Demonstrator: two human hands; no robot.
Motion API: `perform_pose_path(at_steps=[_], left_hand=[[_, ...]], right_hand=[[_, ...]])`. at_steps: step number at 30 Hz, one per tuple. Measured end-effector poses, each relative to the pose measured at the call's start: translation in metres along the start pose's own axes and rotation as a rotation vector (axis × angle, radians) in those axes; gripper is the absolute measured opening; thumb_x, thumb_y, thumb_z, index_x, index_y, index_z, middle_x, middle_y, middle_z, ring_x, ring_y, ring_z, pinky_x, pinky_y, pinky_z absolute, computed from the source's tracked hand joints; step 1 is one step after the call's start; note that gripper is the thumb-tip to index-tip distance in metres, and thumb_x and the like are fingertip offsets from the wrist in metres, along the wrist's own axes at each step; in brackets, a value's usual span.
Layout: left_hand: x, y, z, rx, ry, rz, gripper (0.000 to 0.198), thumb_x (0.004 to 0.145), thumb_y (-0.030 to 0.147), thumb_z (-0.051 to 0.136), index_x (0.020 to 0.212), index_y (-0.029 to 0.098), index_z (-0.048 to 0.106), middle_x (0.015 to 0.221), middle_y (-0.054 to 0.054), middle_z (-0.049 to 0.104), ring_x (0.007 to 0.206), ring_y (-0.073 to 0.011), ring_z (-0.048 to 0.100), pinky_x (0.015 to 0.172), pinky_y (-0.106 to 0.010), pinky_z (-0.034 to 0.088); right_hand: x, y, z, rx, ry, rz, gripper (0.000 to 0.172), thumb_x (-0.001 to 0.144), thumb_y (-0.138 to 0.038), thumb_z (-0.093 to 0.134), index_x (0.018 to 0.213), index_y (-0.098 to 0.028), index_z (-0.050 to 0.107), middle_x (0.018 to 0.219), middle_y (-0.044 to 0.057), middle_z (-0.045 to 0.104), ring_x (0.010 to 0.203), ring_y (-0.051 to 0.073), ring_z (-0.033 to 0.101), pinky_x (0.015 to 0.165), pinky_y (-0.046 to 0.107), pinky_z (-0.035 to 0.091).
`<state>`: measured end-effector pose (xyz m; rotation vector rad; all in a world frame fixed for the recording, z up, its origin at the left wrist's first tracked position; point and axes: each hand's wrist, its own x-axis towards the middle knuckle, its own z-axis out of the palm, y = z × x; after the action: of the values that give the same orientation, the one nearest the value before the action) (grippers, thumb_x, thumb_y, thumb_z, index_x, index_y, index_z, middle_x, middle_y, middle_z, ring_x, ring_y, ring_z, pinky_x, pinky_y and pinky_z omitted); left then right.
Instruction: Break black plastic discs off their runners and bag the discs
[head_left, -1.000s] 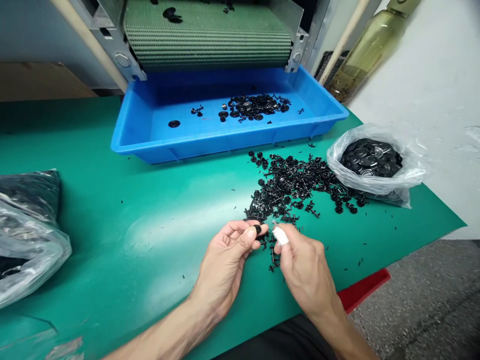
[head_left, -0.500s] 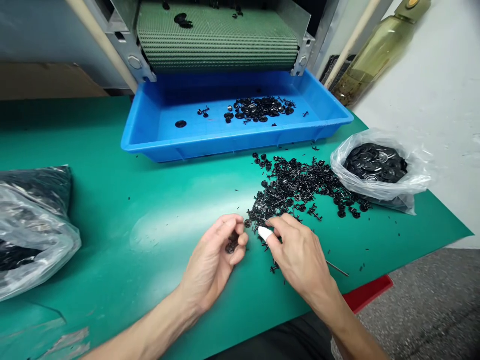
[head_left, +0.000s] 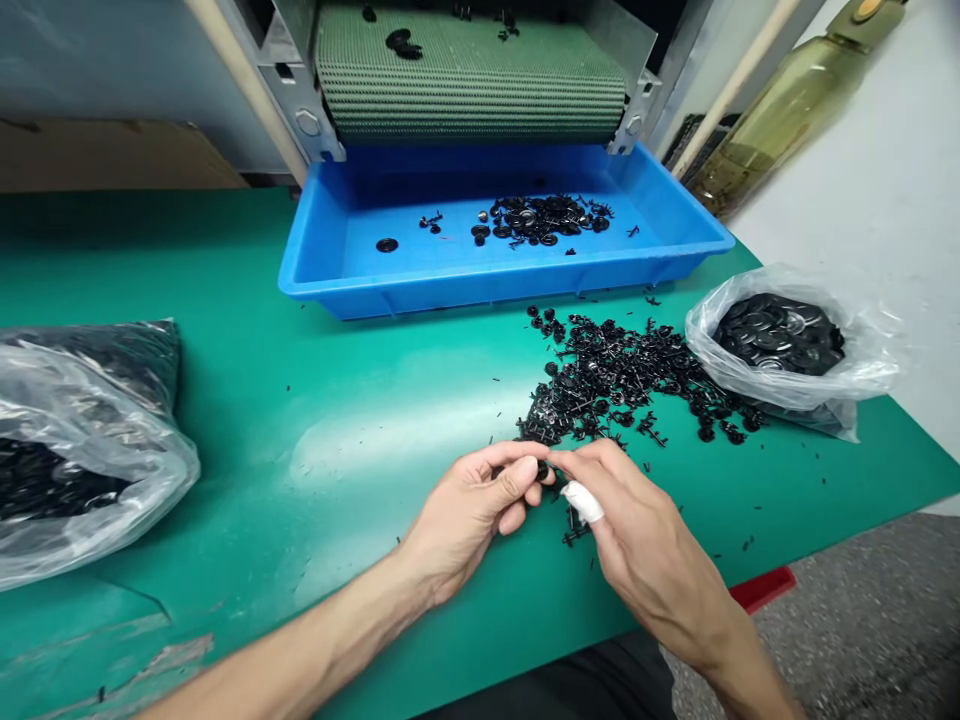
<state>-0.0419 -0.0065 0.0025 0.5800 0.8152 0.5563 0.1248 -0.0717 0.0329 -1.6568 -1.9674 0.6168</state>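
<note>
The left hand (head_left: 469, 510) is nearly closed over the green table (head_left: 247, 420), thumb and fingers pinching a small round black plastic part (head_left: 542, 470). The right hand (head_left: 649, 525), a white wrap (head_left: 582, 502) on its thumb, has half-curled fingers reaching to the left fingertips; whether it grips anything, I cannot tell. 1 heap of small black plastic pieces (head_left: 607, 365) lies just beyond both.

Left hand (head_left: 471, 515) in a thumb-and-finger pinch, right hand (head_left: 645, 530) just beside it, both forearms (head_left: 322, 625) slanted inward.
</note>
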Motion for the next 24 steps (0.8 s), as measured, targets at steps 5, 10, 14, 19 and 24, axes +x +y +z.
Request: perform_pose_path(at_steps=[5,10,14,19,24], left_hand=[[0.000,-0.002,0.003,-0.006,0.045,0.013,0.023,0.081,0.033,0.073,0.093,0.014,0.069,0.069,-0.001,0.063,0.045,-0.0017,0.040,0.047,-0.017,0.027],[0.000,-0.002,0.005,0.034,0.060,0.020,0.024,0.081,0.035,0.073,0.092,0.014,0.069,0.066,0.001,0.061,0.045,-0.0017,0.041,0.047,-0.017,0.027],[0.000,-0.003,0.003,0.075,0.058,0.032,0.023,0.080,0.033,0.074,0.093,0.015,0.068,0.066,0.002,0.062,0.046,-0.0024,0.042,0.049,-0.018,0.029],[0.001,-0.005,0.000,0.191,0.055,0.072,0.023,0.081,0.033,0.073,0.093,0.014,0.067,0.065,0.002,0.063,0.046,-0.0033,0.044,0.051,-0.019,0.032],[0.000,-0.008,0.003,0.085,0.116,0.117,0.025,0.080,0.032,0.074,0.095,0.014,0.066,0.064,0.003,0.061,0.047,-0.0028,0.044,0.052,-0.017,0.034]], right_hand=[[-0.012,0.004,0.010,-0.275,0.175,-0.125,0.034,0.092,-0.004,0.035,0.117,-0.008,0.059,0.086,0.008,0.065,0.077,0.019,0.062,0.066,0.030,0.049],[-0.009,0.001,0.012,-0.365,0.129,-0.144,0.032,0.093,-0.005,0.035,0.105,-0.010,0.065,0.073,0.005,0.059,0.070,0.018,0.057,0.062,0.031,0.043],[-0.006,-0.001,0.012,-0.446,0.141,-0.116,0.031,0.093,-0.005,0.037,0.102,-0.012,0.065,0.072,0.004,0.058,0.068,0.018,0.054,0.061,0.032,0.037],[-0.007,0.001,0.020,-0.524,0.167,-0.105,0.030,0.094,-0.008,0.036,0.098,-0.015,0.065,0.068,0.002,0.055,0.063,0.019,0.050,0.060,0.032,0.032],[-0.005,-0.003,0.037,-0.210,0.185,0.059,0.031,0.093,-0.008,0.033,0.106,-0.016,0.061,0.079,0.004,0.063,0.068,0.017,0.058,0.062,0.027,0.039]])
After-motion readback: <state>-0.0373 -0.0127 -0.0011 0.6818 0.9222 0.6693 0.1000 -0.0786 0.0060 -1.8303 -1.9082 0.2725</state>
